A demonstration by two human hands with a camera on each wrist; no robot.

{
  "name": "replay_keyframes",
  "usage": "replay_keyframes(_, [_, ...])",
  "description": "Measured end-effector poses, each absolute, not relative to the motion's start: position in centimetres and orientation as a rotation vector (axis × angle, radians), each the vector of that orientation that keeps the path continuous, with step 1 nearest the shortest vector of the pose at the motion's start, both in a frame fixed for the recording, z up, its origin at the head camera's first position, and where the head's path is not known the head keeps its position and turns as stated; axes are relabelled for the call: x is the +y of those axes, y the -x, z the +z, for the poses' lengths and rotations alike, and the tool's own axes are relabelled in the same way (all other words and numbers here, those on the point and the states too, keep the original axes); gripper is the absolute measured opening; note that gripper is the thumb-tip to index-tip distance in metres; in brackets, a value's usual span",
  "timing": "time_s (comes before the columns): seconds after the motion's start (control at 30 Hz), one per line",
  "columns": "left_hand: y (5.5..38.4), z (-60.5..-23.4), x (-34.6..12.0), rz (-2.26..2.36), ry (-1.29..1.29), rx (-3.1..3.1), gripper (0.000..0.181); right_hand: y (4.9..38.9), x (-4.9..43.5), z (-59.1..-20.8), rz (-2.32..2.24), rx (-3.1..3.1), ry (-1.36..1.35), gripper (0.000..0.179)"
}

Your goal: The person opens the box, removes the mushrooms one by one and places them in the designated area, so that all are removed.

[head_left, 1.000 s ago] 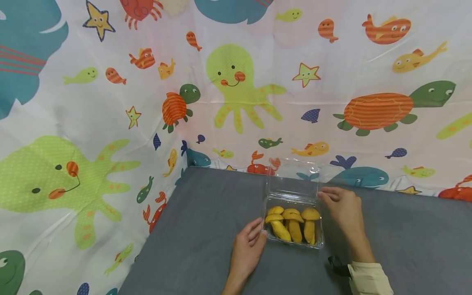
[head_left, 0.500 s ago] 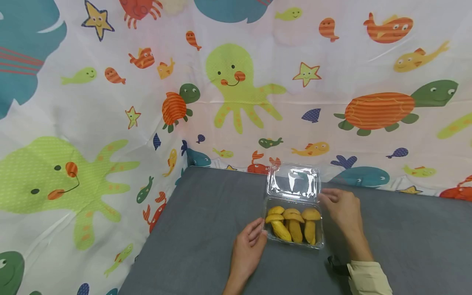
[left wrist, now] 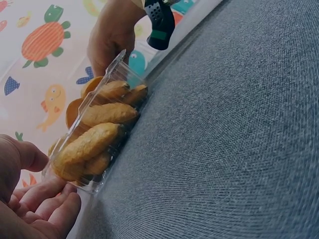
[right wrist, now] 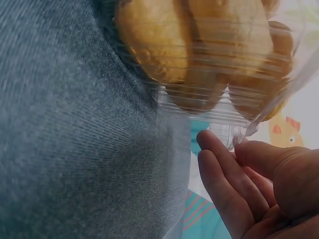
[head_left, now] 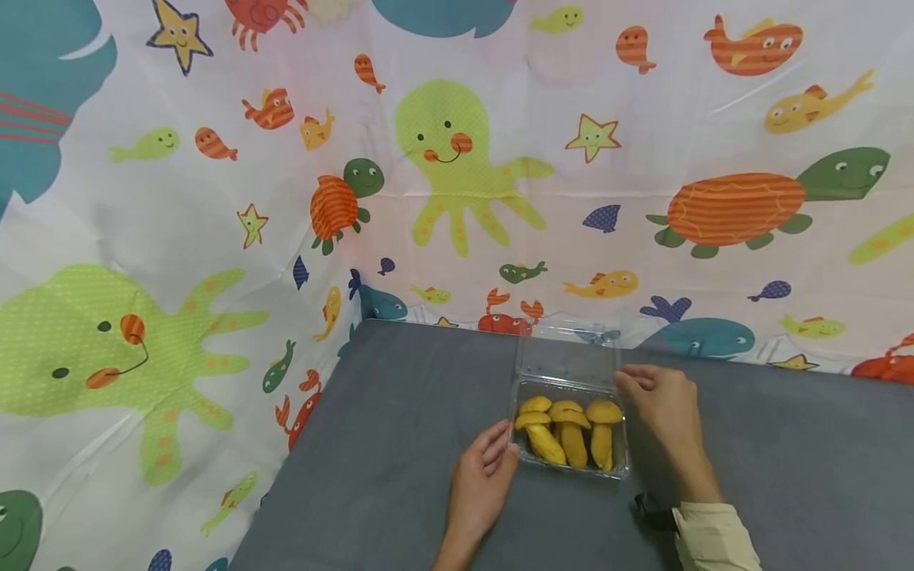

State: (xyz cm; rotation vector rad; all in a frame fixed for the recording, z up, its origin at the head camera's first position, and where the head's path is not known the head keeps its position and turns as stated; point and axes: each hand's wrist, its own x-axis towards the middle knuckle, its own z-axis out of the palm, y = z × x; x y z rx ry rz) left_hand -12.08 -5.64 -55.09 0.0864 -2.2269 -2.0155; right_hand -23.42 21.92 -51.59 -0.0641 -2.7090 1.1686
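A clear plastic clamshell container [head_left: 571, 471] sits on the grey cloth with its lid [head_left: 567, 357] raised and leaning back at the far side. Several yellow-brown mushrooms [head_left: 570, 436], stems toward me, fill the base. At the container's left side, my left hand [head_left: 480, 484] holds the rim between thumb and fingers; the left wrist view has the thumb [left wrist: 31, 157] by the rim and fingers [left wrist: 52, 201] beneath. My right hand [head_left: 664, 400] pinches the lid's right edge near the hinge. In the right wrist view, its thumb [right wrist: 264, 157] and forefinger meet at the clear plastic.
Grey cloth [head_left: 400, 444] covers the table around the container. A white curtain [head_left: 286, 190] printed with sea animals hangs along the left and back edges of the table. A dark strap device [head_left: 653, 514] is worn at the right wrist beside a beige sleeve [head_left: 714, 535].
The lid has tipped further back, its top edge now lower in the head view. Both hands stay at the same spots on the container. The head view has shifted slightly.
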Motion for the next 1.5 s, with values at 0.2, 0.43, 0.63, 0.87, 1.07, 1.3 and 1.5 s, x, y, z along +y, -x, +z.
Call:
replay_keyframes(0.2, [12.1, -55.2, -5.6, -2.02, -0.076, -2.232, 0.04, 23.4, 22.2, -51.9, 1.198, -2.72, 0.066, 0.04])
replay_keyframes(0.43, [12.1, -55.3, -5.6, -2.038, -0.118, -2.264, 0.04, 23.5, 22.5, -52.4, 1.232, -2.755, 0.089, 0.043])
replay_keyframes(0.63, [12.1, -55.3, -5.6, -2.028, -0.1, -2.251, 0.041, 23.6, 22.6, -52.5, 1.204, -2.747, 0.079, 0.044])
replay_keyframes(0.87, [12.2, -55.2, -5.4, -2.047, -0.116, -2.251, 0.042, 23.0, 22.8, -52.2, 1.206, -2.714, 0.019, 0.042])
replay_keyframes(1.07, [12.2, -55.1, -5.4, -2.042, -0.112, -2.239, 0.042, 21.9, 23.0, -51.0, 1.082, -2.654, -0.081, 0.039])
replay_keyframes(1.3, [12.2, -55.2, -5.5, -2.041, -0.162, -2.261, 0.042, 20.5, 23.9, -49.7, 1.061, -2.585, -0.231, 0.031])
replay_keyframes(1.5, [12.0, -55.4, -5.5, -2.058, -0.158, -2.258, 0.045, 19.4, 24.4, -49.5, 0.966, -2.584, -0.446, 0.027])
